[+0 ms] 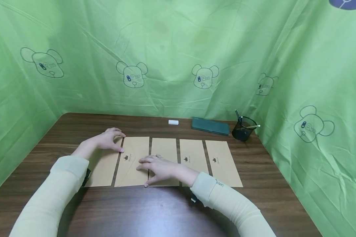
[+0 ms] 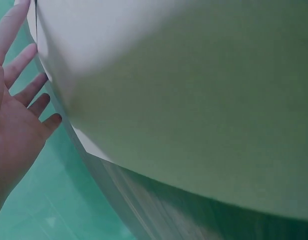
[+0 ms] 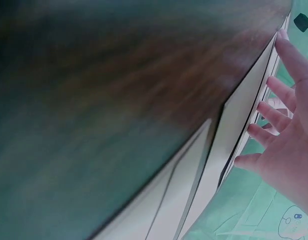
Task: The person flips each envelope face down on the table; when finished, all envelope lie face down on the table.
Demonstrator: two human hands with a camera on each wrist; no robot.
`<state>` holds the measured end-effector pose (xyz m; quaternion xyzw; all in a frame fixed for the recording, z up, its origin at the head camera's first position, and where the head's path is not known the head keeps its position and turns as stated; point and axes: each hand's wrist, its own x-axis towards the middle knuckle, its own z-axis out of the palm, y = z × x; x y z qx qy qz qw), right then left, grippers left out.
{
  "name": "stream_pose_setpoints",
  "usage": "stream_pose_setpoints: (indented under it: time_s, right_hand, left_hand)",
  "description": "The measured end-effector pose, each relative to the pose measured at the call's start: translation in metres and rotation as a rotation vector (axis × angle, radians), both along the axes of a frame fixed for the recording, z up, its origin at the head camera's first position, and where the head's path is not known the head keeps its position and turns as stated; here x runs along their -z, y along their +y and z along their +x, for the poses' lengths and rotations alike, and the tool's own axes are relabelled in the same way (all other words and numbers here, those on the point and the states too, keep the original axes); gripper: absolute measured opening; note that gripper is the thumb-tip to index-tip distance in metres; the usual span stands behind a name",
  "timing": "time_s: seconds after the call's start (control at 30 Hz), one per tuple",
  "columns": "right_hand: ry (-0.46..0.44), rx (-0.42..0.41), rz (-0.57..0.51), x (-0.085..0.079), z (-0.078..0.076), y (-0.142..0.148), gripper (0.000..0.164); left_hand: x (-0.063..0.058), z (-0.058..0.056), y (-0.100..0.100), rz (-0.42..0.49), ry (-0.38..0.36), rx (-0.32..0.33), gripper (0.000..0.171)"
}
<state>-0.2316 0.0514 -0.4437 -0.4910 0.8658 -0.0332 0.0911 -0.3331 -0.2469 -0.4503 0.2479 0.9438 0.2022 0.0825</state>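
Note:
Several flat tan envelopes with small dark crown prints lie side by side in a row on the table, narrow gaps between them. My left hand (image 1: 108, 140) lies over the top of the leftmost envelope (image 1: 101, 169), fingers spread, thumb at the left edge of the second envelope (image 1: 136, 143). Spread over the third envelope (image 1: 164, 146) is my right hand (image 1: 161, 168), its fingertips reaching onto the second and its thumb at the lower edge. The fourth envelope (image 1: 192, 148) is partly hidden by the right wrist; the rightmost envelope (image 1: 221, 154) is mostly in sight.
Behind the row on the dark wood table (image 1: 267, 200) are a small white block (image 1: 173, 122), a dark green flat case (image 1: 210, 126) and a black mesh pen cup (image 1: 242, 132) holding several pens. Green curtains (image 1: 166, 39) hang around the back and sides.

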Motion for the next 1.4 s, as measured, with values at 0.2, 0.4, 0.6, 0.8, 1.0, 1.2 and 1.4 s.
stream_pose_setpoints:
  time_s: [0.2, 0.4, 0.6, 0.8, 1.0, 1.2, 1.4]
  right_hand:
    - [-0.005, -0.009, 0.005, -0.002, -0.002, -0.001, 0.073]
    - [-0.079, -0.011, -0.005, -0.004, -0.008, -0.001, 0.074]
    - [-0.188, -0.002, -0.070, -0.007, -0.015, -0.001, 0.075]
    - [-0.237, 0.027, -0.142, -0.008, -0.016, -0.001, 0.082]
    - [-0.284, 0.029, -0.259, -0.007, -0.015, -0.003, 0.088]
    - [-0.401, 0.086, -0.375, -0.013, -0.014, -0.007, 0.087]
    - [-0.529, 0.153, -0.479, -0.023, -0.014, -0.009, 0.082]
  left_hand:
    - [0.000, -0.006, -0.003, 0.045, -0.036, -0.013, 0.075]
    - [-0.009, -0.007, -0.002, 0.117, -0.088, -0.004, 0.065]
    - [-0.016, -0.010, -0.002, 0.189, -0.072, 0.043, 0.054]
    - [-0.017, -0.016, -0.001, 0.252, -0.042, 0.026, 0.047]
    - [-0.022, -0.017, 0.002, 0.276, 0.005, 0.011, 0.042]
    - [-0.030, -0.017, 0.007, 0.278, 0.029, 0.016, 0.037]
    - [-0.038, -0.019, 0.016, 0.306, 0.094, 0.083, 0.034]
